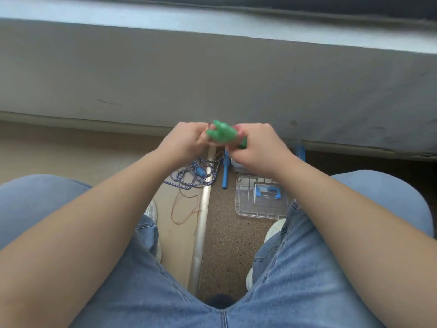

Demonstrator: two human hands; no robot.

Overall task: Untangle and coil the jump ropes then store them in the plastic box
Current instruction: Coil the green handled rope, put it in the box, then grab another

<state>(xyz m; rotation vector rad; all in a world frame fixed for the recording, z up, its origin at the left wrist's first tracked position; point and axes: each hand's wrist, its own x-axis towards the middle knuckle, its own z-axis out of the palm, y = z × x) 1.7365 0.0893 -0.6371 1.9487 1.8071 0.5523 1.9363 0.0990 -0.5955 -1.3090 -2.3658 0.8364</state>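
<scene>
1. As you sit over the floor, your left hand [189, 136] and right hand [257, 147] meet in front of you, both with fingers curled round the green handles [221, 134] of one jump rope; the picture is blurred there, so the exact grip of each finger cannot be told.
2. A thin brownish cord [185, 210] lies loose on the floor between your feet; it probably belongs to the green-handled rope, though its link to the handles is hidden. If so, this rope is not yet coiled.
3. The blue jump rope [191, 174] lies on the floor in a loose, irregular heap, with one blue handle [225, 172] just beside it. It appears neither neatly coiled nor stored.
4. The plastic box [237, 165] is mostly hidden behind your right hand; its contents cannot be seen.
5. The clear lid [246, 204], with its blue carry handle, lies flat on the floor near your right foot, off the box.
6. Judgement: the task stands at an early stage. Both ropes remain outside the box; coiling, storing and presumably closing the lid are all left.
</scene>
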